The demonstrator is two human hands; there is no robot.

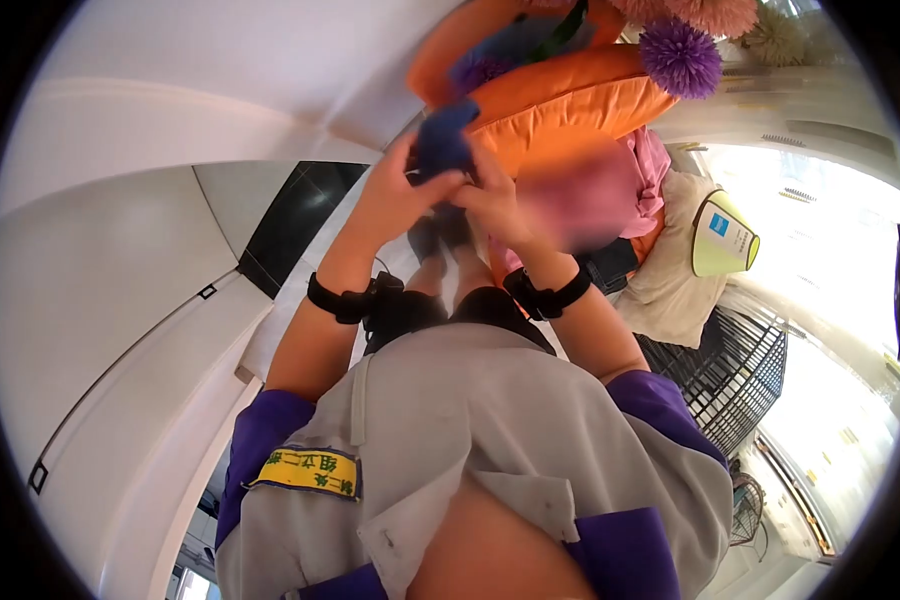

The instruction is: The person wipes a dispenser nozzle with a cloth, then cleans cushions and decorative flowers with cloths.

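Observation:
A small dark blue piece of cloth (443,140), bunched and partly blurred, is held up between both hands in front of my body. My left hand (395,195) grips it from the left with fingers closed round its lower part. From the other side my right hand (500,195) pinches it, the thumbs of the two hands close together. Its exact kind is too blurred to tell. Just right of the hands, pink cloth (585,195) lies on an orange seat (560,105).
A dark folded item (610,264) and a beige cushion (675,270) lie right of the pink cloth. Beyond stand a yellow-green lampshade (725,235) and a black wire frame (735,375). Purple flowers (680,58) hang at the top. A white cabinet (110,300) fills the left.

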